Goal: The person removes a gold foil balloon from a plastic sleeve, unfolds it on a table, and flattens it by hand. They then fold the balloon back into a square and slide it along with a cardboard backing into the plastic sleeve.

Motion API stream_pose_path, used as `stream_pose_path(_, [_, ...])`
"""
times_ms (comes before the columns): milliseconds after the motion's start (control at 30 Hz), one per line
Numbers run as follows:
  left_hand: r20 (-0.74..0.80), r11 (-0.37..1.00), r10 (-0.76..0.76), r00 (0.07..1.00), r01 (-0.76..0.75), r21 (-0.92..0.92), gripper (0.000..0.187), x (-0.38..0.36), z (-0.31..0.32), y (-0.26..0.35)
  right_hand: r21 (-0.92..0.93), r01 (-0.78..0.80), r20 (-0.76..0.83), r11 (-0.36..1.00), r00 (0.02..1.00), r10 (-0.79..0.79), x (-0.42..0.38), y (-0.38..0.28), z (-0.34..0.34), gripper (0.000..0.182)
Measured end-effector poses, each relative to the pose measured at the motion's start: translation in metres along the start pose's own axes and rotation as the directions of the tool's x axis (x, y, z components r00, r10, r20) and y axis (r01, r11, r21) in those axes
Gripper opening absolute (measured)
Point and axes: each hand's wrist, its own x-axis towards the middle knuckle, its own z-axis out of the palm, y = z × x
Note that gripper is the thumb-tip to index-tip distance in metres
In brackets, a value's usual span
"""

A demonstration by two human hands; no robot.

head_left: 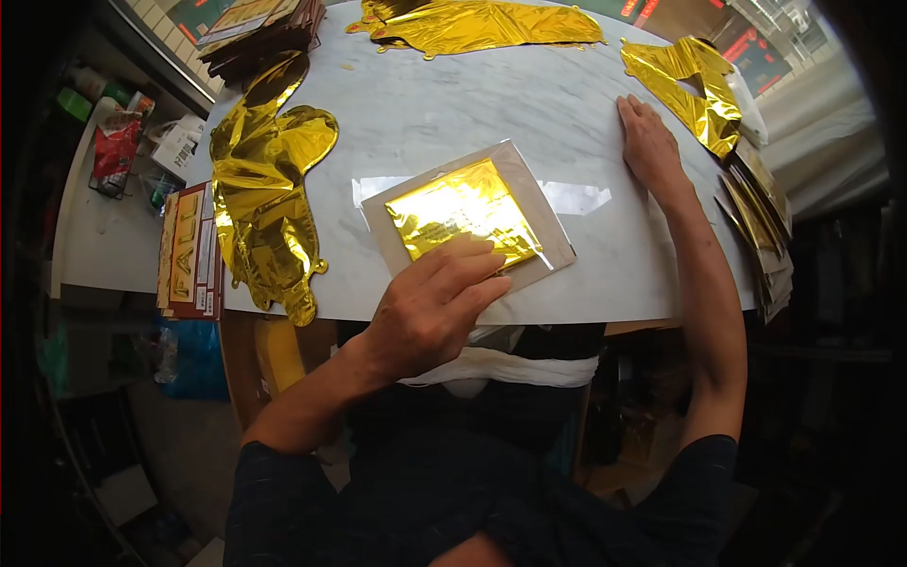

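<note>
A folded gold foil balloon (463, 203) lies on a greyish-beige card in a clear plastic sleeve (537, 217), set at a slant near the table's front edge. My left hand (430, 298) is at the near edge of the folded foil, its fingers bent and closed on it; the thumb is hidden. Farther off to the right, my right hand (650, 146) rests flat on the table with its fingers stretched out and holds nothing. Its fingertips are close to a loose gold foil balloon (713, 104) at the right edge.
The marble-patterned table (425, 113) carries another gold balloon (265, 189) on the left and one (491, 26) at the far edge. A stack of printed packets (260, 33) stands at the far left, a "FALL" packet (189, 255) at the left edge, and cards (761, 227) at the right.
</note>
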Motion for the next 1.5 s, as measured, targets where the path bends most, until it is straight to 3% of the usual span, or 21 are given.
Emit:
stream_pose_path(67, [-0.051, 0.998, -0.044, 0.998, 0.046, 0.037, 0.03, -0.002, -0.002, -0.012, 0.035, 0.024, 0.007, 0.999, 1.0, -0.024, 0.003, 0.005, 0.002, 0.035])
stream_pose_path(167, [-0.077, 0.995, -0.094, 0.993, 0.096, 0.024, 0.031, -0.003, -0.001, -0.019, 0.047, -0.012, 0.138, 0.999, 0.99, 0.005, 0.009, -0.002, -0.012, 0.02])
stream_pose_path(233, [-0.086, 0.992, -0.123, 0.989, 0.124, 0.013, 0.032, 0.0, -0.003, -0.018, -0.065, 0.027, 0.153, 0.997, 0.988, -0.017, 0.012, -0.002, -0.014, 0.013])
stream_pose_path(333, [-0.068, 0.991, -0.131, 0.989, 0.132, 0.008, 0.031, 0.001, -0.001, -0.018, -0.129, 0.018, 0.141, 0.992, 0.99, 0.001, 0.017, -0.008, -0.024, 0.013])
stream_pose_path(467, [-0.07, 0.988, -0.15, 0.986, 0.151, 0.017, 0.031, -0.002, -0.001, -0.019, -0.071, 0.032, 0.103, 0.997, 0.994, -0.025, 0.021, 0.0, -0.018, 0.013])
stream_pose_path(667, [0.028, 0.973, -0.232, 0.972, 0.232, 0.003, 0.042, 0.008, -0.005, -0.013, 0.003, 0.202, 0.04, 0.979, 0.979, -0.202, 0.009, -0.003, -0.026, 0.01])
stream_pose_path(767, [0.221, 0.979, -0.199, 0.955, 0.183, 0.088, 0.072, 0.02, -0.005, -0.016, 0.153, 0.186, -0.042, 0.971, 0.982, -0.181, -0.015, -0.024, -0.055, 0.012])
stream_pose_path(800, [0.219, 0.978, -0.202, 0.955, 0.188, 0.087, 0.072, 0.024, -0.005, -0.017, 0.336, 0.085, -0.055, 0.938, 0.996, -0.071, -0.026, -0.034, -0.074, 0.013])
stream_pose_path(833, [0.265, 0.978, -0.183, 0.947, 0.146, 0.15, 0.076, 0.03, -0.003, -0.016, 0.508, -0.015, -0.041, 0.861, 0.998, 0.041, -0.039, -0.044, -0.092, 0.013])
stream_pose_path(900, [0.36, 0.97, -0.176, 0.916, 0.1, 0.221, 0.087, 0.035, 0.004, -0.024, 0.721, -0.118, 0.066, 0.682, 0.993, 0.102, -0.067, -0.06, -0.126, 0.011])
stream_pose_path(967, [0.395, 0.97, -0.173, 0.902, 0.087, 0.228, 0.09, 0.04, 0.009, -0.028, 0.758, -0.102, 0.089, 0.644, 0.995, 0.053, -0.101, -0.073, -0.148, 0.012])
stream_pose_path(1133, [0.505, 0.961, -0.182, 0.844, 0.045, 0.272, 0.098, 0.044, 0.016, -0.029, 0.726, -0.071, 0.085, 0.684, 0.996, 0.014, -0.158, -0.101, -0.164, 0.013])
stream_pose_path(1500, [0.479, 0.957, -0.227, 0.848, 0.103, 0.271, 0.099, 0.039, 0.018, -0.03, 0.628, -0.017, 0.008, 0.778, 1.0, 0.015, -0.169, -0.115, -0.156, 0.013])
